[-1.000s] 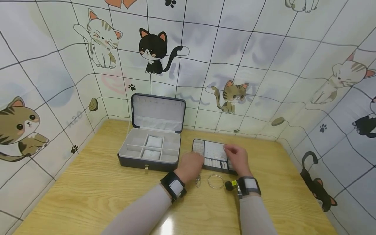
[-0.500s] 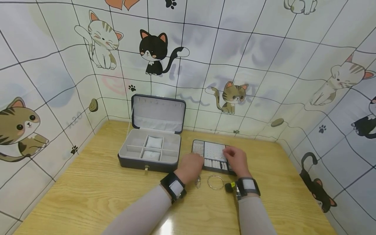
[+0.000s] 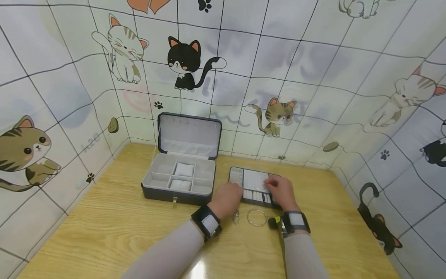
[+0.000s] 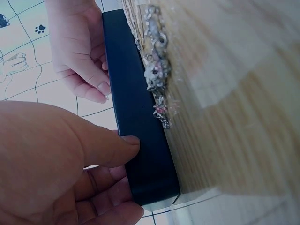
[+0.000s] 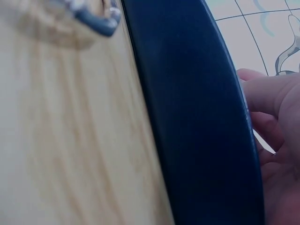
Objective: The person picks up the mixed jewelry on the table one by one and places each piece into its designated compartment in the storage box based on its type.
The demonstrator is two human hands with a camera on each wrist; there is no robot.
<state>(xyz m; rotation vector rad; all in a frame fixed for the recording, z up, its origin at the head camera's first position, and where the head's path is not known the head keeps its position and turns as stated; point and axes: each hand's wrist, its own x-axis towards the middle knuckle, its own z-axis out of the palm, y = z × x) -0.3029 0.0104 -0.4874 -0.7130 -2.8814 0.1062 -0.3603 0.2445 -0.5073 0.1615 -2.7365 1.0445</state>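
Note:
A dark blue jewelry tray with a pale inside lies on the table in the head view. My left hand grips its front left corner. In the left wrist view that thumb presses on the tray's outer wall, with the fingers curled around the side. Over the tray's white dotted pad is my right hand, thumb and forefinger together. The left wrist view shows a tiny shiny stud at its thumb tip. In the right wrist view, the tray wall partly hides the right fingers.
A bangle and a silver chain bracelet lie on the table in front of the tray. To the left stands a jewelry box, lid up, with small cushions in its compartments. A cat-print wall covering surrounds the table.
The right hand's fingertips have come slightly nearer and to the left over the white pad. The left hand stays at the tray's corner, and the tray has not moved.

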